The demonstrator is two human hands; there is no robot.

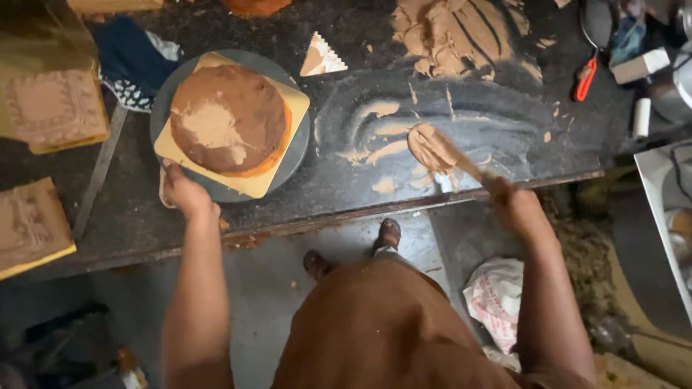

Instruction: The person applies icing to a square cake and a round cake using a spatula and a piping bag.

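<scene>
Brown-aproned person is standing right under the camera, leaning over a dark worktop (339,184). Left hand (184,191) is gripping the near edge of a grey turntable (292,155), fingers curled over the rim. On it is sitting a yellow square board (292,104) w/ a round cake (229,119), partly coated in light-brown frosting, bare darker patches showing round the sides. Right hand (513,202) is closed round the handle of a palette knife (440,151), whose blade is carrying a thick dab of frosting and is resting on or just above the smeared worktop, well apart from the cake. Bigger frosting heap (450,36) is lying at the back of the bench; a toothed triangular scraper (321,56) is sitting just beside the turntable. Embossed square cakes (54,108) are waiting at the far left, a red-handled tool (585,78) at the right.

Looks like the coating step is underway, approx. halfway: knife loaded, top only part covered. Next move prob. calls for carrying the blade across to the cake w/o dropping the dab, laying it flat on the bare patch, while the left hand steadies or turns the turntable evenly.
</scene>
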